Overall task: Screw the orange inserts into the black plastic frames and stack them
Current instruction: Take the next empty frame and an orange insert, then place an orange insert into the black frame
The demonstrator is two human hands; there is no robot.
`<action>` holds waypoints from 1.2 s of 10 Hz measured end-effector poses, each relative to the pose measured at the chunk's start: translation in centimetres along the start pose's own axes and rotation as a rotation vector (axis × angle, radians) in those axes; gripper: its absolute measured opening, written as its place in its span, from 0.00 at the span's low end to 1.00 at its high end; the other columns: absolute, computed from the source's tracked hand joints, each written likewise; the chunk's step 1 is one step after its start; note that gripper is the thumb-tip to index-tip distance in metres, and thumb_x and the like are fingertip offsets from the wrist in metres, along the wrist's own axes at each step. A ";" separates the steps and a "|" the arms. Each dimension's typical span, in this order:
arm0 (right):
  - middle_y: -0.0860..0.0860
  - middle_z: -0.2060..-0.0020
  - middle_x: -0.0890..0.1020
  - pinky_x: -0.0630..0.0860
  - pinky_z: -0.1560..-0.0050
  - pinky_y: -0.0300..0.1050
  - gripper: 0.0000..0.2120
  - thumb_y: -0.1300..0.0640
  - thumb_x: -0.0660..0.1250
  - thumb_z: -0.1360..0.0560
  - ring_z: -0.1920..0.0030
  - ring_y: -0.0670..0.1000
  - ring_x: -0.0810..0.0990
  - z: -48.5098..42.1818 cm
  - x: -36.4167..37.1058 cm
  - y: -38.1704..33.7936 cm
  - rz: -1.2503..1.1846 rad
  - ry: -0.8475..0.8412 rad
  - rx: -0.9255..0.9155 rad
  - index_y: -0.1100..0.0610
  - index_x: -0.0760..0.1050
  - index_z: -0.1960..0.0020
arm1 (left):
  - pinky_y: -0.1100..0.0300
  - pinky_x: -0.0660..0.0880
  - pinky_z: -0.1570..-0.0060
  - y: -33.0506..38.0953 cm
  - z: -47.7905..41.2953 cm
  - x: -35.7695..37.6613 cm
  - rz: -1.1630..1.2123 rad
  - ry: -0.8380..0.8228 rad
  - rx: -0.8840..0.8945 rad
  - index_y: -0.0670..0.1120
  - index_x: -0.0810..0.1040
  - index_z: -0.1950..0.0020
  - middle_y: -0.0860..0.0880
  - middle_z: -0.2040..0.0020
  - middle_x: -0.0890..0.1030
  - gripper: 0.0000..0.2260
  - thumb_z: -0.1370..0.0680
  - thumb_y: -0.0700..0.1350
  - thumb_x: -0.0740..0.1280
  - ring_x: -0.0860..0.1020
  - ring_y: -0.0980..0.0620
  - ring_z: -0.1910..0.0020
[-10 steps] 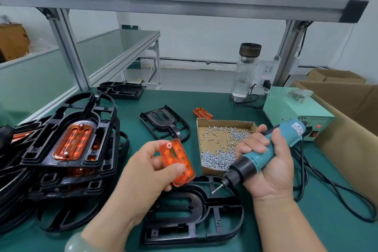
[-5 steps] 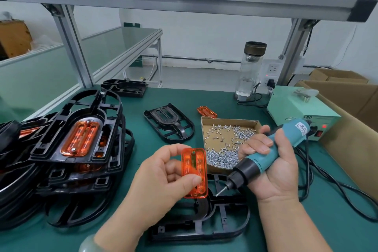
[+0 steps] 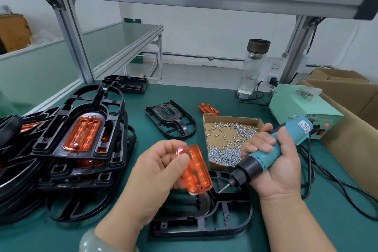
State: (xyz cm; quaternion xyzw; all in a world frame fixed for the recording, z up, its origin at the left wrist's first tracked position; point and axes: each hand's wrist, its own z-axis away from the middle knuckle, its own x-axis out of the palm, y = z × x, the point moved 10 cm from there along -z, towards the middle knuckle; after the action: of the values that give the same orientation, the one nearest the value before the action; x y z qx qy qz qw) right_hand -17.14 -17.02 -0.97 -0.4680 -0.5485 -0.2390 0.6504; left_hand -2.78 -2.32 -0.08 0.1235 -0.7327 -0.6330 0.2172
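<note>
The left hand (image 3: 155, 172) is pinching the orange insert (image 3: 199, 172) along its left long edge, with the thumb in front and the fingers curled behind. The insert is hovering over the black frame (image 3: 204, 219) at the desk's (image 3: 306, 221) near edge, its long axis running near-to-far. The right hand (image 3: 278, 170) is gripping the screwdriver (image 3: 266, 155), fingers wrapped round it. Two loose inserts are showing, the second insert (image 3: 208, 109) lying mid-desk.

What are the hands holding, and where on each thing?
Left hand pinches the orange insert by its left edge; right hand grips the screwdriver round its teal body.
</note>
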 end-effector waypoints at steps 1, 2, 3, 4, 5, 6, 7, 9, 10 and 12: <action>0.43 0.72 0.70 0.72 0.70 0.33 0.07 0.49 0.62 0.26 0.76 0.40 0.70 0.0 0.0 0.0 -0.001 0.003 0.002 0.53 0.71 0.54 | 0.60 0.76 0.71 -0.5 -0.2 -0.9 0.003 0.067 -0.012 0.54 0.80 0.60 0.46 0.65 0.81 0.11 0.26 0.38 0.68 0.79 0.50 0.68; 0.43 0.72 0.70 0.72 0.70 0.33 0.07 0.49 0.62 0.26 0.76 0.40 0.70 0.1 0.0 0.0 0.004 0.007 -0.001 0.53 0.71 0.54 | 0.59 0.77 0.70 -0.5 -0.2 -1.2 0.006 0.076 -0.029 0.55 0.80 0.52 0.48 0.65 0.80 0.18 0.24 0.31 0.63 0.79 0.49 0.69; 0.42 0.73 0.70 0.72 0.70 0.33 0.07 0.49 0.62 0.27 0.76 0.40 0.70 0.1 0.0 0.1 0.004 0.012 -0.002 0.53 0.72 0.55 | 0.62 0.76 0.69 -0.2 -0.1 -1.1 -0.064 0.058 -0.023 0.56 0.82 0.54 0.51 0.65 0.80 0.20 0.24 0.30 0.63 0.78 0.52 0.68; 0.42 0.72 0.70 0.72 0.71 0.34 0.07 0.49 0.62 0.27 0.76 0.40 0.70 0.0 -0.1 0.1 0.007 0.020 0.001 0.53 0.72 0.55 | 0.62 0.75 0.69 0.2 0.0 -1.6 -0.214 0.087 -0.009 0.50 0.79 0.58 0.49 0.67 0.81 0.11 0.27 0.33 0.68 0.77 0.54 0.68; 0.42 0.73 0.70 0.72 0.71 0.34 0.07 0.49 0.62 0.26 0.76 0.40 0.70 -0.1 -0.1 0.2 0.005 0.021 0.007 0.53 0.72 0.55 | 0.61 0.77 0.65 1.2 0.2 -2.2 -0.441 0.108 0.016 0.52 0.78 0.58 0.51 0.63 0.82 0.08 0.29 0.39 0.72 0.79 0.54 0.68; 0.43 0.73 0.70 0.72 0.70 0.34 0.07 0.49 0.62 0.26 0.76 0.40 0.70 -0.1 -0.1 0.3 -0.006 0.015 0.015 0.53 0.72 0.54 | 0.67 0.76 0.67 1.3 1.0 -2.7 -0.627 0.105 -0.026 0.56 0.78 0.58 0.57 0.61 0.82 0.08 0.30 0.44 0.74 0.81 0.55 0.69; 0.43 0.72 0.70 0.72 0.70 0.34 0.07 0.49 0.62 0.26 0.76 0.40 0.70 -0.1 0.0 0.2 -0.011 0.006 0.014 0.53 0.72 0.54 | 0.68 0.74 0.65 1.0 1.6 -3.2 -0.800 0.127 -0.040 0.57 0.78 0.57 0.63 0.62 0.81 0.08 0.31 0.48 0.75 0.81 0.59 0.67; 0.43 0.73 0.71 0.73 0.70 0.34 0.07 0.49 0.62 0.26 0.76 0.40 0.70 0.0 0.1 0.2 -0.018 -0.003 0.014 0.53 0.72 0.54 | 0.72 0.70 0.67 0.3 2.2 -3.0 -0.914 0.127 -0.024 0.59 0.79 0.58 0.66 0.65 0.79 0.07 0.32 0.53 0.75 0.75 0.65 0.67; 0.43 0.73 0.71 0.73 0.71 0.34 0.07 0.49 0.62 0.27 0.76 0.40 0.70 0.0 0.1 0.2 -0.018 -0.005 0.012 0.53 0.72 0.55 | 0.71 0.67 0.64 0.1 2.4 -3.0 -1.060 0.131 -0.017 0.64 0.74 0.62 0.59 0.63 0.78 0.08 0.33 0.57 0.73 0.74 0.64 0.64; 0.43 0.73 0.71 0.72 0.70 0.34 0.07 0.49 0.62 0.26 0.76 0.40 0.70 -0.2 0.1 0.2 -0.010 -0.005 0.009 0.53 0.72 0.54 | 0.71 0.65 0.64 -0.5 2.4 -3.6 -1.135 0.102 -0.054 0.64 0.71 0.63 0.57 0.62 0.76 0.10 0.32 0.58 0.73 0.74 0.63 0.62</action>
State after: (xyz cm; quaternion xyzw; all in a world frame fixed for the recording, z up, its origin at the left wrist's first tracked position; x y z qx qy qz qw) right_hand -16.88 -17.05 -0.97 -0.4630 -0.5537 -0.2386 0.6497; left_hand -0.85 1.33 -1.44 0.5228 -0.5237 -0.6620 -0.1188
